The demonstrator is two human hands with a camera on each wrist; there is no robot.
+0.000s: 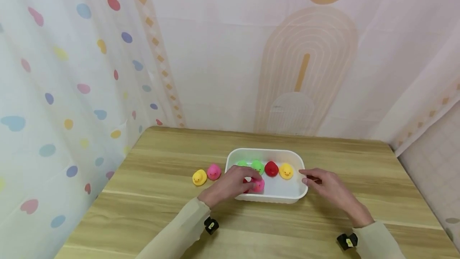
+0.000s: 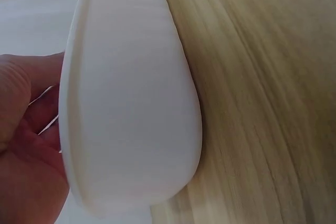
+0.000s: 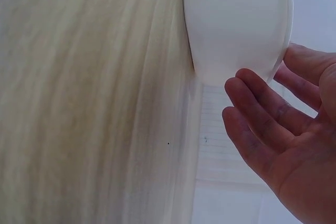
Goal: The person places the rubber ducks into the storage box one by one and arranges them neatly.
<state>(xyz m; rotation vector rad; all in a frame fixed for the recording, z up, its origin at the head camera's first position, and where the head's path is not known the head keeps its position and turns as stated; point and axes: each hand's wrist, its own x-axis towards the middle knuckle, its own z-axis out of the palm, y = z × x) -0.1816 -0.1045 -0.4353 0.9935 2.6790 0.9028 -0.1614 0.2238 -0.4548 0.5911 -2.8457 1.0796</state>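
A white plastic tub (image 1: pixel 266 199) holds several toy ducks. My left hand (image 1: pixel 233 183) reaches over the tub's left end and grips a pink duck (image 1: pixel 258 186) inside, beside a red duck (image 1: pixel 247 186) partly covered by the fingers. At the opposite end, my right hand (image 1: pixel 328 187) holds the tub's rim, thumb and forefinger at the edge and the other fingers outside the wall. Along the back of the tub sit two green ducks (image 1: pixel 257 166), a red duck (image 1: pixel 271 168) and a yellow duck (image 1: pixel 286 170). The left wrist view hides the left fingertips behind the tub wall.
Left of the tub, a yellow duck (image 1: pixel 199 177) and another pink duck (image 1: pixel 213 172) stand on the wooden table (image 1: pixel 151 211). Patterned curtains (image 1: pixel 215 71) hang behind the table and along its left side. Black wrist bands (image 1: pixel 211 225) are on both sleeves.
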